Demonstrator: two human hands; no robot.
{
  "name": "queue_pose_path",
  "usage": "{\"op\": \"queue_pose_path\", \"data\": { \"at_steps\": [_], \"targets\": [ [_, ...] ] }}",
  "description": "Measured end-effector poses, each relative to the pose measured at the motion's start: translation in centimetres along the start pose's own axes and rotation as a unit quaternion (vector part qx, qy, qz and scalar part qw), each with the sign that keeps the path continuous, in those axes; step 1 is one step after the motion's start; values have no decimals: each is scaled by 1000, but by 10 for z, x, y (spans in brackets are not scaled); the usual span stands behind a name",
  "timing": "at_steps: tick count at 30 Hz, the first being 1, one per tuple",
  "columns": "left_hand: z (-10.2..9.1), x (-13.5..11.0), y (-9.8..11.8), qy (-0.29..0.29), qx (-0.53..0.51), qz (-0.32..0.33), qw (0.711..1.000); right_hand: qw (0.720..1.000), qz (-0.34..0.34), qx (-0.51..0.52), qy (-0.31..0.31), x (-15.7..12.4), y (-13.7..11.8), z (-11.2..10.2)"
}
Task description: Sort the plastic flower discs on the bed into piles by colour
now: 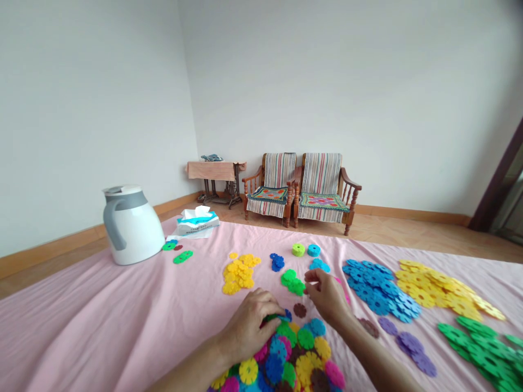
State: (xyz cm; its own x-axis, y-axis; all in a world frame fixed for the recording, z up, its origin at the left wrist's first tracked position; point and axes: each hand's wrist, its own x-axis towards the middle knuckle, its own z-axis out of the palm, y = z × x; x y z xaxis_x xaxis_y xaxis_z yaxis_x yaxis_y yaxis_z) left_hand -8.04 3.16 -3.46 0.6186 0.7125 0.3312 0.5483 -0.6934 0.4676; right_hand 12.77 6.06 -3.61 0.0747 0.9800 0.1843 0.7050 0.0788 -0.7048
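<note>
A heap of mixed-colour notched plastic discs lies in front of me on a pink cloth. My left hand rests at the heap's far edge, its fingers and thumb curled around a few green and blue discs. My right hand is closed beside a small light-green disc group; whatever its fingertips hold is hidden. Small sorted groups spread beyond: yellow discs, dark blue discs and light-blue discs. A brown disc lies between my hands.
To the right are larger piles of blue discs, yellow discs, green discs and purple discs. A white-and-grey jug and a tissue pack stand at the left. Two wooden chairs are against the wall.
</note>
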Motion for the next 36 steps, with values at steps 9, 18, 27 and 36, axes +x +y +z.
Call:
{"op": "queue_pose_path", "data": {
  "at_steps": [9,18,27,36],
  "targets": [
    [2,1,-3,14,3,-12,1000,987,-77,-78,-116,-21,-13,-4],
    [2,0,-3,10,-3,-10,1000,983,-79,-71,-149,-16,-10,-14],
    [2,0,-4,16,-10,-14,1000,963,-64,-87,-246,-13,17,-94],
    [1,1,-3,14,-11,-8,1000,975,-89,-109,-170,-11,14,-73]
  ]
}}
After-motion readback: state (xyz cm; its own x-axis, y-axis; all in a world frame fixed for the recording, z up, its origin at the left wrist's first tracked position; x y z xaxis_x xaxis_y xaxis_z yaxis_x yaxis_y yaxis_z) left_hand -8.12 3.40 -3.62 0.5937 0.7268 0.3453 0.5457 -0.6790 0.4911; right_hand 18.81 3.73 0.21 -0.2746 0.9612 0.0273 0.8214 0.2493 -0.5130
